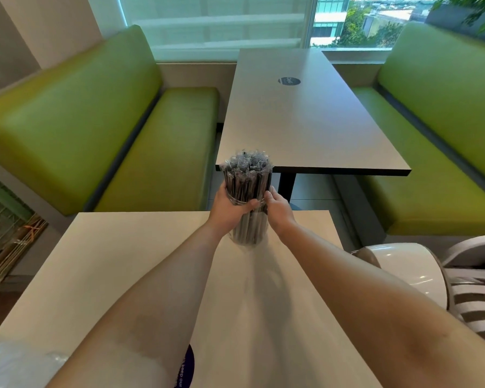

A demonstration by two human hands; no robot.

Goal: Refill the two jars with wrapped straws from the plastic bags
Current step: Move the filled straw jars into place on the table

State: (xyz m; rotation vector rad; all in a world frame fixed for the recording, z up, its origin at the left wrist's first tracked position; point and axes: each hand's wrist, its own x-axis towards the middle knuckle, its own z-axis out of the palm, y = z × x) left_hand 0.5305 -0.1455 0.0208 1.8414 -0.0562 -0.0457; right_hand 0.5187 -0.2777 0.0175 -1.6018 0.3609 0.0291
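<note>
A clear jar (248,231) packed with dark wrapped straws (247,175) stands upright near the far edge of the near table (118,270). My left hand (231,203) grips the jar's upper part from the left, thumb across the front. My right hand (277,208) presses against its right side. The straws' clear wrapper tips stick out well above the rim. A crumpled clear plastic bag (14,362) lies at the bottom left corner. A second jar is not in view.
A second table (305,121) stands farther ahead between two green booth benches (101,130) (443,141). A white round chair (403,273) sits at the right beside the near table. A purple sticker (187,368) shows between my forearms.
</note>
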